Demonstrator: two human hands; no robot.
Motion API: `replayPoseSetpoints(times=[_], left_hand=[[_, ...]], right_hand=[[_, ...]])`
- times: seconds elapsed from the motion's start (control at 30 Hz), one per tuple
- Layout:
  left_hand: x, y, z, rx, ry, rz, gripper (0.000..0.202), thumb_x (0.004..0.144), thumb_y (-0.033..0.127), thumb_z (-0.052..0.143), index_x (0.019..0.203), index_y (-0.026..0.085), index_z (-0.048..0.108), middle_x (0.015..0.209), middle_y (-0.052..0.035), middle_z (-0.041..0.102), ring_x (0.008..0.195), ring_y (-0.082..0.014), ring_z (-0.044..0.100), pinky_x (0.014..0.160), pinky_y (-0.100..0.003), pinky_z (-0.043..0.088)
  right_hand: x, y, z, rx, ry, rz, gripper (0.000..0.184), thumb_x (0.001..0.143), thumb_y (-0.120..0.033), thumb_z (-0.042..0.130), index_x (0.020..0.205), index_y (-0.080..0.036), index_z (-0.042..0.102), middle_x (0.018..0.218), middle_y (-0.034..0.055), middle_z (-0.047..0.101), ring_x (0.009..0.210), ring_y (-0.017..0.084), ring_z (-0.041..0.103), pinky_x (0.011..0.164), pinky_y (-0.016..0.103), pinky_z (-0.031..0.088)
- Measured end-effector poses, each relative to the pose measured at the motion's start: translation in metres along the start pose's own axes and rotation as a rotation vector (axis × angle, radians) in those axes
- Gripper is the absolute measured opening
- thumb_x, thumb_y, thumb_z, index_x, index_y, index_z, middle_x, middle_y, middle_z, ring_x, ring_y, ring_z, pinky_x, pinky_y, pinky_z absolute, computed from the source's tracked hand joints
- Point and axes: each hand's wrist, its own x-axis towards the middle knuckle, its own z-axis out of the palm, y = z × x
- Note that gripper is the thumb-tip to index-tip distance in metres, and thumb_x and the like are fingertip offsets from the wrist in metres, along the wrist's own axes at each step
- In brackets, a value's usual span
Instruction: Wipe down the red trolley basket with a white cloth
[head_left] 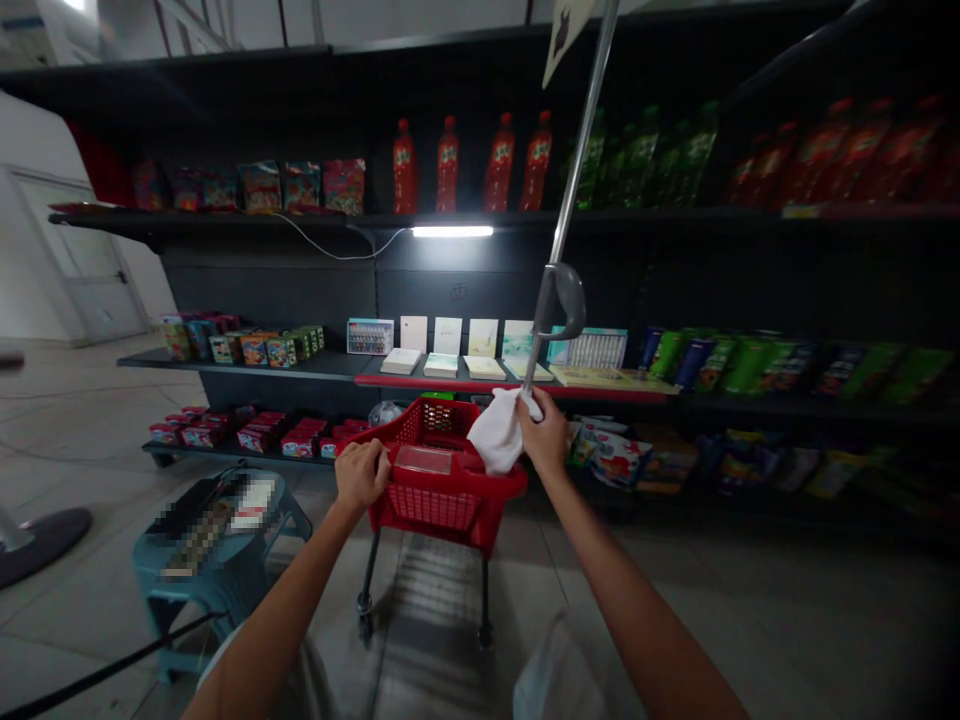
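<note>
A small red shopping cart (442, 470) stands in front of me, facing the shelves. My left hand (363, 472) is closed over the left end of its handle. At the cart's right side, my right hand (543, 432) pinches a white cloth (498, 430) around the foot of a metal pole (576, 180). The pole leans to the upper right, and a grey loop-shaped grip (568, 302) sits on it above the cloth. Near its top hangs a pale flag (567, 38), partly cut off. The cloth hides where the pole meets the cart.
Dark shelves ahead carry red bottles (447, 170), green bottles (637, 155), snack bags (261, 187), notebooks (442, 364) and small boxes (270, 350). A lit tube lamp (452, 232) hangs under the upper shelf. A blue-grey stool (247, 570) with blurred items stands to my left.
</note>
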Motion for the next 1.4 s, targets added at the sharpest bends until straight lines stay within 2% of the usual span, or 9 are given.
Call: replayPoseSetpoints(times=[0.23,0.33,0.43,0.5,0.63,0.83,1.07,1.23,1.4], left_hand=[[-0.006,-0.002,-0.005,-0.044,-0.001,-0.073,0.027,0.099,0.028,0.04,0.089,0.021,0.064,0.087,-0.009,0.07,0.095,-0.0266,0.063,0.098,-0.044,0.041],[-0.011,0.009,-0.001,-0.084,0.086,-0.215,0.031,0.101,0.031,0.038,0.097,0.021,0.066,0.114,-0.0135,0.069,0.124,-0.0304,0.056,0.114,-0.052,0.034],[-0.018,0.027,0.005,-0.197,0.205,-0.454,0.041,0.103,0.038,0.036,0.128,0.016,0.06,0.162,-0.0182,0.039,0.159,-0.0324,0.02,0.129,-0.056,0.016],[-0.024,0.04,0.009,-0.33,0.217,-0.655,0.063,0.101,0.048,0.042,0.152,0.011,0.037,0.174,-0.0213,0.007,0.163,-0.0333,-0.004,0.131,-0.055,0.009],[-0.032,0.066,0.012,-0.531,0.133,-0.87,0.106,0.092,0.06,0.058,0.163,0.007,0.0,0.171,-0.0271,-0.015,0.16,-0.0343,-0.013,0.132,-0.051,0.008],[-0.022,0.086,0.017,-0.519,0.12,-0.918,0.133,0.079,0.055,0.077,0.16,0.0,-0.014,0.164,-0.0331,-0.031,0.156,-0.0351,-0.025,0.132,-0.045,0.008],[-0.015,0.058,0.024,-0.635,0.164,-0.89,0.118,0.083,0.05,0.072,0.165,0.011,-0.004,0.171,-0.0239,-0.023,0.161,-0.0313,-0.014,0.131,-0.045,0.005],[-0.011,0.029,0.032,-0.733,0.204,-0.856,0.104,0.085,0.044,0.07,0.165,0.014,0.011,0.175,-0.0185,-0.006,0.162,-0.0298,-0.01,0.131,-0.045,0.002],[-0.002,0.019,0.038,-0.873,0.303,-0.852,0.082,0.089,0.033,0.068,0.161,0.026,0.029,0.17,-0.0097,0.031,0.158,-0.0276,0.029,0.129,-0.041,0.028]], right_hand=[[-0.041,0.042,0.001,0.094,-0.162,0.116,0.052,0.081,-0.059,0.062,0.114,-0.019,0.071,0.115,0.0151,0.077,0.104,0.031,0.072,0.097,0.046,0.054],[-0.048,0.046,0.0,0.141,-0.24,0.142,0.054,0.08,-0.06,0.065,0.114,-0.018,0.071,0.115,0.0154,0.076,0.103,0.032,0.072,0.096,0.047,0.055],[-0.051,0.038,-0.004,0.124,-0.258,0.123,0.051,0.082,-0.06,0.064,0.112,-0.019,0.071,0.114,0.0151,0.077,0.103,0.032,0.072,0.095,0.047,0.055],[-0.054,0.032,-0.007,0.093,-0.242,0.101,0.047,0.083,-0.059,0.064,0.109,-0.02,0.072,0.112,0.0148,0.077,0.103,0.033,0.072,0.095,0.047,0.054],[-0.061,0.022,-0.016,0.055,-0.248,0.094,0.041,0.084,-0.056,0.063,0.105,-0.022,0.072,0.108,0.0123,0.078,0.098,0.033,0.072,0.089,0.044,0.055],[-0.076,0.015,-0.03,0.084,-0.254,0.127,0.038,0.082,-0.058,0.067,0.096,-0.023,0.069,0.096,0.0085,0.076,0.089,0.03,0.069,0.08,0.039,0.053],[-0.095,0.01,-0.029,0.178,-0.291,0.15,0.038,0.085,-0.057,0.068,0.099,-0.021,0.069,0.093,0.0051,0.073,0.085,0.024,0.067,0.077,0.032,0.05],[-0.107,-0.006,-0.025,0.219,-0.355,0.155,0.04,0.085,-0.056,0.071,0.1,-0.019,0.069,0.094,0.0047,0.074,0.086,0.022,0.066,0.078,0.028,0.05],[-0.121,-0.025,-0.021,0.243,-0.362,0.155,0.035,0.087,-0.053,0.071,0.1,-0.021,0.07,0.093,0.0032,0.074,0.086,0.021,0.067,0.078,0.026,0.051]])
